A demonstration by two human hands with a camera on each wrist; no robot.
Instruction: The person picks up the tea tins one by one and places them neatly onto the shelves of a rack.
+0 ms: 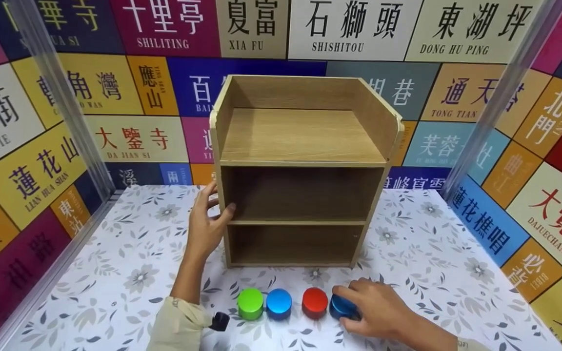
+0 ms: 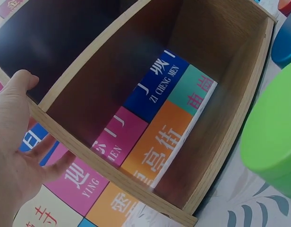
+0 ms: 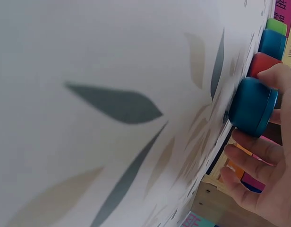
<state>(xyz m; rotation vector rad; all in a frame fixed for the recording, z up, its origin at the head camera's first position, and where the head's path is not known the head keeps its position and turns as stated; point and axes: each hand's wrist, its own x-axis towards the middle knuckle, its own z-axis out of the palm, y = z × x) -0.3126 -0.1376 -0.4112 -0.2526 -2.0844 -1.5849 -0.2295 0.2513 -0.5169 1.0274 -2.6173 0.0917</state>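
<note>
A small wooden shelf (image 1: 305, 195) stands upright on the table, its open compartments facing me. My left hand (image 1: 205, 224) holds its left side panel. In the left wrist view, the thumb of that left hand (image 2: 18, 137) lies on the inner side and the fingers are outside. At the front right, my right hand (image 1: 378, 307) grips a dark blue round tin (image 1: 342, 308) between thumb and fingers. The right wrist view shows this blue tin (image 3: 252, 106) on the table surface. A red tin (image 1: 314, 303), a lighter blue tin (image 1: 278, 304) and a green tin (image 1: 250, 303) stand left of it.
A white tablecloth (image 1: 139, 278) with grey flowers and leaves covers the table. Panels with coloured signs (image 1: 349, 29) enclose the back and both sides. The tins stand in a row in front of the shelf. A small black object (image 1: 219, 321) sits at the left sleeve.
</note>
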